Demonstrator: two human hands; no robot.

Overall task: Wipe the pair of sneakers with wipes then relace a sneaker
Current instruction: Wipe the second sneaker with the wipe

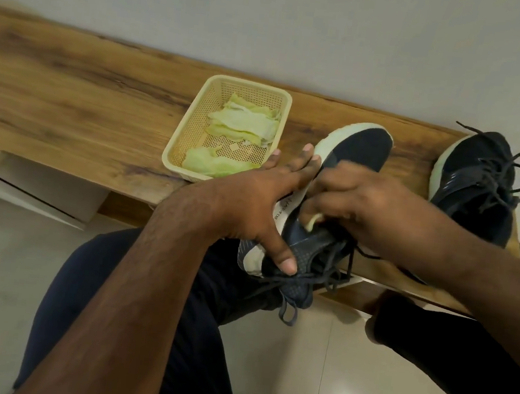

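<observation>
A dark navy sneaker [363,150] with a white sole lies tilted over the front edge of the wooden table, toe pointing away from me. My left hand [251,205] holds it, fingers along the sole and thumb pressed on the heel collar. My right hand [363,204] pinches a pale green wipe [313,222] against the sneaker's side; the wipe is mostly hidden under the fingers. Its loose dark laces [311,279] hang below. The second navy sneaker [475,184], laced, stands on the table at the right.
A cream plastic basket [174,146] holding several pale green wipes [244,123] sits on the wooden table [70,96] just left of the held sneaker. A pale wall runs behind the table. My legs in dark trousers are below, over a glossy tiled floor.
</observation>
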